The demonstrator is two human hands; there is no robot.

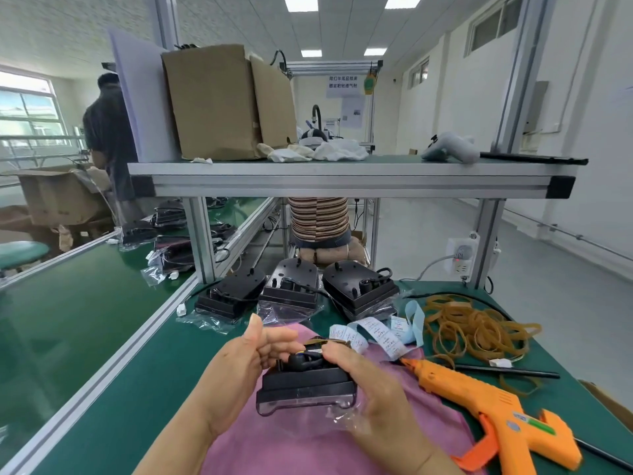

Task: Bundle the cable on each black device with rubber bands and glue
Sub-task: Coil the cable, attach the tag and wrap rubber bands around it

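Observation:
A black device (306, 389) in a clear bag lies on a pink cloth (308, 447) in front of me. Its coiled cable (301, 361) sits on top, with a tan rubber band (317, 341) stretched over it. My left hand (253, 351) pinches the cable bundle from the left, thumb raised. From the right, my right hand (373, 389) grips the device and the band. An orange glue gun (493, 409) lies on the table to the right. A pile of tan rubber bands (479, 327) is beyond it.
Three more black devices (294, 287) in bags stand at the back of the green table (144, 371). A strip of white labels (373, 332) lies beside the cloth. A green conveyor (68, 313) runs on the left, under a metal shelf (342, 176). People stand behind.

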